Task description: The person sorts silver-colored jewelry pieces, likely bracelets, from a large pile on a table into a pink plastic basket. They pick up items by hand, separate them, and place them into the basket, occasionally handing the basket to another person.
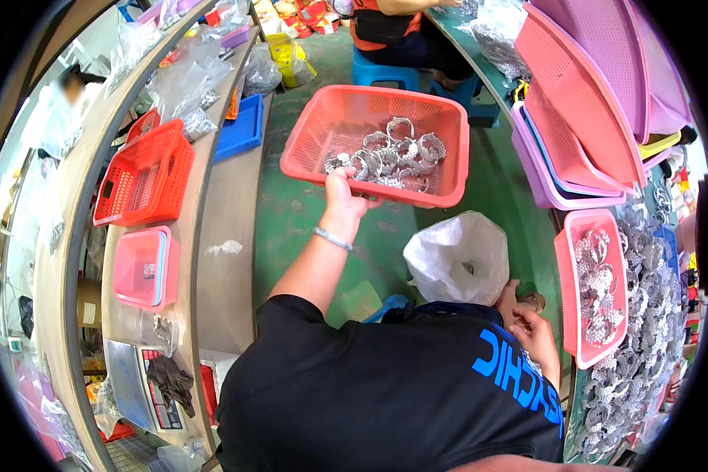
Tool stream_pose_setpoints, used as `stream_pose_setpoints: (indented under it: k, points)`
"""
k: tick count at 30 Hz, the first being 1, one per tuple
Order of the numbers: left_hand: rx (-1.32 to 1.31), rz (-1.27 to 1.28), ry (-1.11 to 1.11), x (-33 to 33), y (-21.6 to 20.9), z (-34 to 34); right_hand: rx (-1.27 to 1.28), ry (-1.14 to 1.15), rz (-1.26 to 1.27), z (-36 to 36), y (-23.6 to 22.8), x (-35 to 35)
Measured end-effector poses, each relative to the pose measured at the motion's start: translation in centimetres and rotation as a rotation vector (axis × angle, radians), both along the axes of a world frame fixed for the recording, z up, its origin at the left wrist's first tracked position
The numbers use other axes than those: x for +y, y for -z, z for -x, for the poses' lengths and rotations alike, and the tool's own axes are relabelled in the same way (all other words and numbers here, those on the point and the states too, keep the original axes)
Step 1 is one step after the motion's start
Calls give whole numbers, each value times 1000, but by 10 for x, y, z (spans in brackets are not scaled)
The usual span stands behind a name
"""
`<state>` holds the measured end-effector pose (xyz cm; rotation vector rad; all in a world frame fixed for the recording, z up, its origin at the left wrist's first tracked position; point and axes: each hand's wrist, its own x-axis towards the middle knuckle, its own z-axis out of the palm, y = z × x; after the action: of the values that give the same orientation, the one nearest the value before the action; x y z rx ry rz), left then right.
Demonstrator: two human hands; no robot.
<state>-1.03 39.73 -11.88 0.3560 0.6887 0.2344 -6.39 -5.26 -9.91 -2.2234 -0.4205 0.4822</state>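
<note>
My left hand grips the near rim of a coral-red plastic basket, with its thumb over the edge. The basket is held out in front of me above the green floor. Inside it lie several looped silver metal bands, like bracelets or watch straps, heaped toward its near side. My right hand is low at my right side, fingers curled in; what they hold, if anything, is hidden. A white plastic bag or liner stands open just ahead of that hand, with a small dark thing inside.
To the right, a pink basket of silver bands stands beside a large spread of similar bands. Stacked baskets lean beyond. Left shelves bear a red basket, pink tubs and a scale. A person sits on a blue stool.
</note>
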Motion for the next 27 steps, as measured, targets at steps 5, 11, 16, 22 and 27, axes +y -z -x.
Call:
stream_pose_setpoints:
  k: [5, 11, 16, 22, 27]
  points:
    - [-38, -19, -22, 1, -8, -4, -38, 17, 29, 6, -4, -4]
    - [-94, 8, 18, -14, -21, -3, -56, 21, -5, 7, 7, -13]
    - [-85, -30, 133, -27, -8, -19, 23, 82, 80, 15, 0, -19]
    - [-123, 70, 194, -23, 11, -32, 13, 88, 129, 13, 0, -16]
    - [-46, -12, 69, -16, 5, -38, 120, 114, 130, 8, -10, 4]
